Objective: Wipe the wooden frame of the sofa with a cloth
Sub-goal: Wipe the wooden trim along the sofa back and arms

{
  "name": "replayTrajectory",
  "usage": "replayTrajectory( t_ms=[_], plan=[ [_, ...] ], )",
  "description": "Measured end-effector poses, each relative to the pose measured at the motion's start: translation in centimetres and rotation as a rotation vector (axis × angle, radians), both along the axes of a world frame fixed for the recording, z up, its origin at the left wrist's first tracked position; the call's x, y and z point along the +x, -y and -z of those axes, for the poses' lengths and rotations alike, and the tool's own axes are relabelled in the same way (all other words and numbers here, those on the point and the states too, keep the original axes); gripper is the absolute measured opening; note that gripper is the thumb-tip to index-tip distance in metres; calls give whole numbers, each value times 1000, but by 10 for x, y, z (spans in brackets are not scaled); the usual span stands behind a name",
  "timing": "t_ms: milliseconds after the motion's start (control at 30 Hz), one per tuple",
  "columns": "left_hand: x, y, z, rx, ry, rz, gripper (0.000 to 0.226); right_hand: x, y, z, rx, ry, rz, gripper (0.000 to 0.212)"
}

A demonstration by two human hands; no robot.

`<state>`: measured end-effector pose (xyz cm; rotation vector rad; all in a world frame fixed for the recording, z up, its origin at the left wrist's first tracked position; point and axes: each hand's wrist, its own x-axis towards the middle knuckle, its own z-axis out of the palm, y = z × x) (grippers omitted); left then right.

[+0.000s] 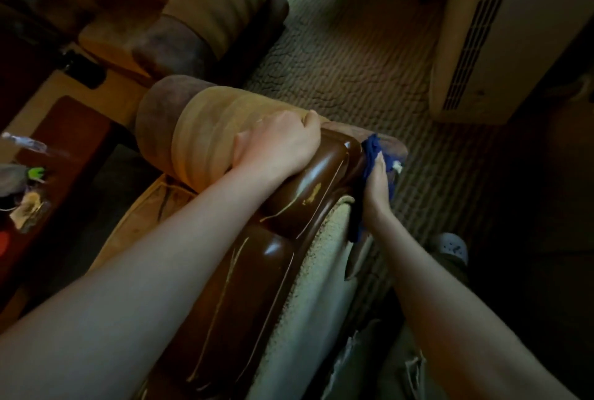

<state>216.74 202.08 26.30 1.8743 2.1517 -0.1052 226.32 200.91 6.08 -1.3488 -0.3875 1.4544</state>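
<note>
The sofa's glossy dark brown wooden frame [283,232] runs from bottom centre up to a rounded corner in the middle of the head view. My left hand [279,142] rests flat over that corner and the tan padded armrest [205,139], holding nothing. My right hand [377,187] is on the outer side of the frame, pressing a dark blue cloth [373,149] against the wood just below the corner. Part of the cloth is hidden behind my fingers and the frame.
The sofa's pale back panel [308,313] drops away to the right of the frame. A second armchair [209,20] stands beyond. A dark low table [58,155] with small items is at left. Patterned carpet [353,65] and a cream floor-standing unit [501,39] lie at right.
</note>
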Motion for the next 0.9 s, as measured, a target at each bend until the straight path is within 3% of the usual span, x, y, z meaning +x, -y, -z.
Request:
replayTrajectory(
  t_ms=[133,267,367,433,500,600,700,767,900],
  plan=[
    [4,2,-2,1,6,13,56,1,13,-10,-33,-17,65,44],
    [5,2,-2,-3,10,23,54,-34,89,-62,351,169,23,40],
    [5,1,-2,7,14,42,53,-35,93,-71,491,257,-12,45],
    [2,0,-2,6,18,57,53,-25,66,-53,414,285,12,45],
    [0,1,0,13,7,69,53,-15,36,-17,209,216,55,48],
    [-3,-3,7,24,-9,82,53,-5,2,40,-64,47,50,49],
    [-5,-4,6,18,4,72,53,0,-7,59,-258,-229,132,44],
    [-4,-1,4,14,4,60,52,0,0,41,-270,-307,152,40],
    [0,3,-1,17,21,32,52,-4,29,-31,-56,-204,191,40]
  ],
)
